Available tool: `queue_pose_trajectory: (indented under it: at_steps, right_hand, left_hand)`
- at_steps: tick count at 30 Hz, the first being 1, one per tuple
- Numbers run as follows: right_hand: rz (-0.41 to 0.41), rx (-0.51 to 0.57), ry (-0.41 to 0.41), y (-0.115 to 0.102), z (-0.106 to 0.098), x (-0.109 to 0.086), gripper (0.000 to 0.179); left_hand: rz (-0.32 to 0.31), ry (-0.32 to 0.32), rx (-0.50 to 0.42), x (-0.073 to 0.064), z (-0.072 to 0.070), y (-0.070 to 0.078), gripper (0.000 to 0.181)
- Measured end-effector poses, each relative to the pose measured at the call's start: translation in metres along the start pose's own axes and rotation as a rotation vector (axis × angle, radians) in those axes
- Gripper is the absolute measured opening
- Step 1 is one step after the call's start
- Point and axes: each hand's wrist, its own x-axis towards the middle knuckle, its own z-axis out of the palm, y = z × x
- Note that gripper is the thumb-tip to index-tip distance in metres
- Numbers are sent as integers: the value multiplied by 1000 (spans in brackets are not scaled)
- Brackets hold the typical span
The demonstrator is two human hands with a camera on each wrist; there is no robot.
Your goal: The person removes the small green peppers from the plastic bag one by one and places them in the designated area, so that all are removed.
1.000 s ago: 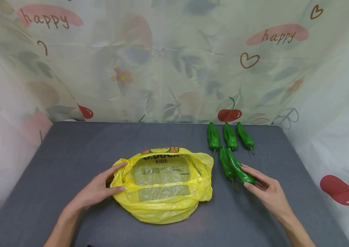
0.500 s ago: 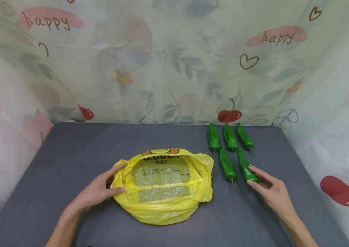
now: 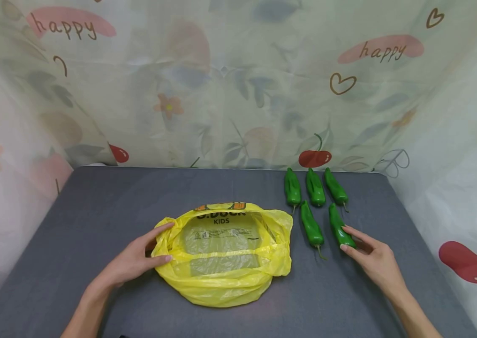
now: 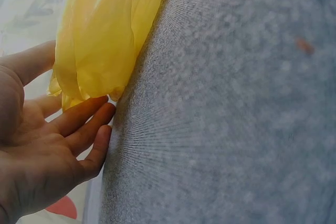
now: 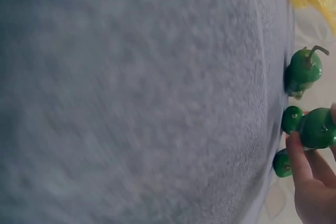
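My left hand (image 3: 134, 258) grips the left side of a crumpled yellow plastic bag (image 3: 221, 291) by its rim, with thumb and index finger over the edge. Seen from the left wrist, the other fingers (image 4: 86, 129) lie against the bag's outside, low by the table. The bag's mouth faces up, and dark lettering shows inside. My right hand (image 3: 375, 265) pinches the lower end of a green pepper (image 3: 336, 223) between thumb and fingertips. In the right wrist view this pepper (image 5: 317, 128) overlaps other peppers behind it. Left of it lies another green pepper (image 3: 312, 226), stem toward me.
Three more green peppers (image 3: 315, 188) lie in a row at the table's back edge, behind the held one. A dark grey table (image 3: 107, 202) carries everything. Patterned curtains (image 3: 230, 112) hang behind it and at both sides.
My right hand has shifted right with its pepper, away from the neighbouring pepper it overlapped earlier, and the two now lie apart. My left hand and the bag have stayed in place.
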Motion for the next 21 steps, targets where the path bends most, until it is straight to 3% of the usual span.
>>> queue_pose_trajectory:
  at_steps: [10, 21]
  right_hand:
    - [65, -131, -51, 3, -4, 12, 56]
    - [-24, -195, -51, 7, 2, 22, 50]
  left_hand:
    - [-3, -1, -6, 0, 0, 0, 79]
    - [4, -8, -9, 0, -3, 4, 77]
